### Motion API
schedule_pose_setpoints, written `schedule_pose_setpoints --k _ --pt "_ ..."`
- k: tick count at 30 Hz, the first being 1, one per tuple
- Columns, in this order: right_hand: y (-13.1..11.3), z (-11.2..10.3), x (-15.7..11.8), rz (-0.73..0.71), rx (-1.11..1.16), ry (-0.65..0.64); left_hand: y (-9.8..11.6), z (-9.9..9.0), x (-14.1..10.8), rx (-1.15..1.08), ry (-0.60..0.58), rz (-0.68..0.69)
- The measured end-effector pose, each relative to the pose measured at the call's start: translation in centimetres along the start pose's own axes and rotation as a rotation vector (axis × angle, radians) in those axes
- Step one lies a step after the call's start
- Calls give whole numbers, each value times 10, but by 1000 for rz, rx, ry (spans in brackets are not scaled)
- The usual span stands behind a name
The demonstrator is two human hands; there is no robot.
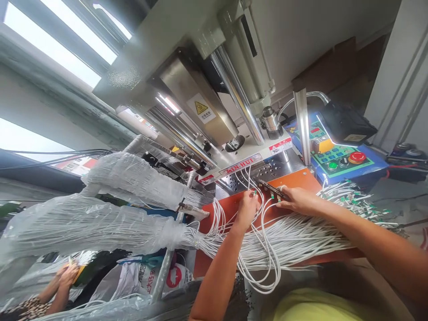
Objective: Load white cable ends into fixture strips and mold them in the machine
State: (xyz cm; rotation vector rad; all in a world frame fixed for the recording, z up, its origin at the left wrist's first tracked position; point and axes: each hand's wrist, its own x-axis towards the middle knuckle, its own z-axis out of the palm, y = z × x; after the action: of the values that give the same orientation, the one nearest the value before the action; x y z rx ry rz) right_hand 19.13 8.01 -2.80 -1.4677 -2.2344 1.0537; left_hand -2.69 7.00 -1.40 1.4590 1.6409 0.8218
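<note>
Cable work at a pneumatic press (190,89), its brushed steel head and chrome columns rising above an orange surface (296,180). In front of the press, the left hand (247,210) is clenched in a pinch around the ends of white wires (219,223) tipped with small green terminals, while the right hand (297,200) grasps a dark slotted metal strip (272,189) lying at the base of the machine, fingers curled over it. Glossy wires fan in loose loops across the surface. Left of the press, thick bundles of wire (127,183) sheathed in crinkled clear plastic reach toward the hands. Right of the press sit a blue control panel (337,158) with a red emergency stop button (357,157) and a heap of green-tipped wires (347,196). Farther left, a co-worker's hands (63,276) hold a small item too blurred to name, near a printed white sack (167,276).
</note>
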Motion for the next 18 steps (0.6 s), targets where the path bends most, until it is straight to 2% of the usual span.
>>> schedule_pose_setpoints --k 4,10,14,16,18 --pt "-1 0 -1 12 -2 -3 -5 0 -3 283 144 223" --pt "-1 -1 -1 7 6 5 -2 -3 -1 408 181 465" --pt "0 0 0 -6 2 4 -4 -3 4 317 80 511" --pt "1 0 0 -6 8 10 -8 -1 8 323 14 548" --pt "1 0 0 0 7 12 -12 1 12 356 -2 612"
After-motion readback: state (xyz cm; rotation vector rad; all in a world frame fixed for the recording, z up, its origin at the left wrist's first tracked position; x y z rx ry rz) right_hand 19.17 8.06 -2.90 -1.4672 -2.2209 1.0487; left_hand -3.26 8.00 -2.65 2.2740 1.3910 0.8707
